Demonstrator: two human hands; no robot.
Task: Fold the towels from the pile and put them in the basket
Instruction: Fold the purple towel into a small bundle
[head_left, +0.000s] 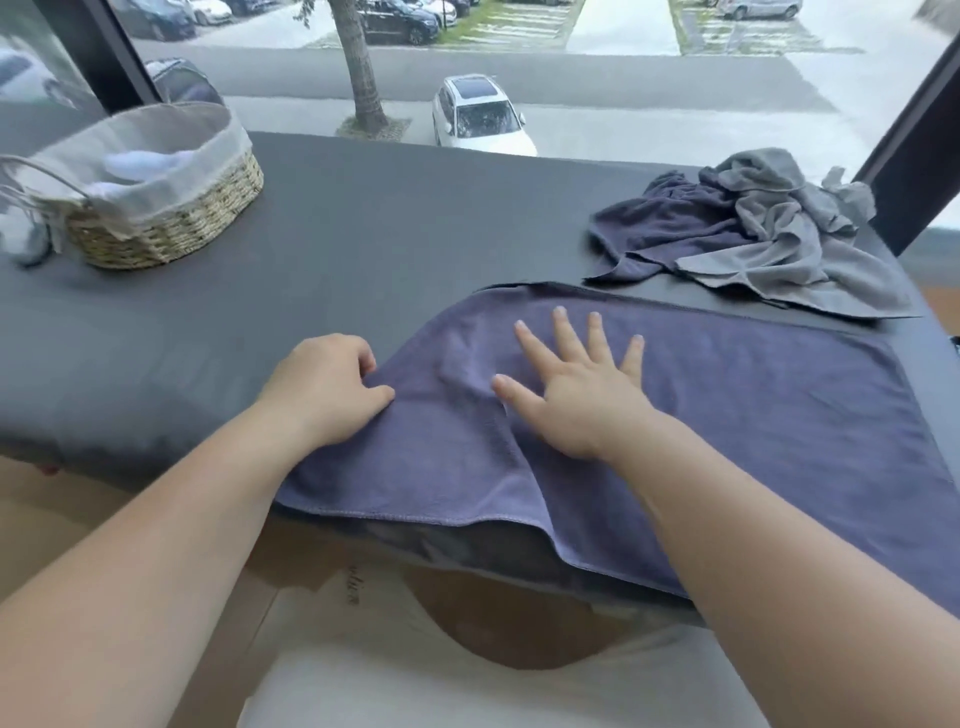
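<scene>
A purple-blue towel (727, 415) lies spread over the near right part of the dark grey table (389, 234), its near edge hanging over the front. My left hand (327, 387) grips the towel's left edge with curled fingers. My right hand (571, 384) lies flat on the towel with fingers spread. The pile (753, 234) of a dark blue and a grey towel sits crumpled at the far right. A woven basket (156, 208) with a cloth liner stands at the far left, with something white inside.
A large window runs behind the table, with dark frame posts at the far left and far right corners. A white cushion and brown floor lie below the table's front edge. Basket handles stick out at the left.
</scene>
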